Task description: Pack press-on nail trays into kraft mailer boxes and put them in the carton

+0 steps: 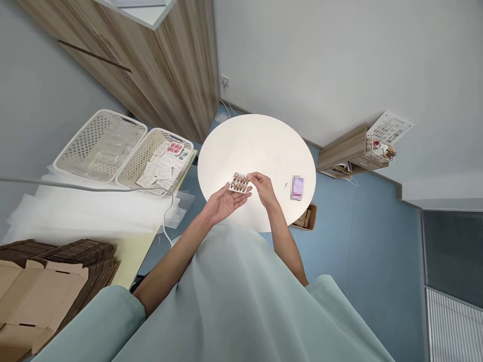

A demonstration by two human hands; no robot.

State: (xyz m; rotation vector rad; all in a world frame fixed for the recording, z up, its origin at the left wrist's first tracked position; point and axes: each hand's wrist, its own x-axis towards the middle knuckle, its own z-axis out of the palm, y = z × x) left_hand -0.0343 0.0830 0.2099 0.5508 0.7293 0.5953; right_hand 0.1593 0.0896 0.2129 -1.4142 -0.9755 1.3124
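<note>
Over the round white table (256, 136), a small card of brown press-on nails (240, 183), set in two rows, is held up. My left hand (222, 201) is palm up beneath it, its thumb at the card's left edge and its fingers reaching under to the right. From the right, my right hand (263, 188) pinches at the card's upper right corner with thumb and forefinger. Whether those fingertips hold the card or a single nail is too small to tell. A pinkish-purple item (297, 187), blurred out, lies at the table's right side.
Left of the table stand two white baskets (100, 146), (154, 188); the nearer one holds paper cards and a red nail set (175, 148). White foam sheets (86, 208) and flat cardboard boxes (45, 296) are stacked below. A cardboard box (310, 217) sits under the table's right edge.
</note>
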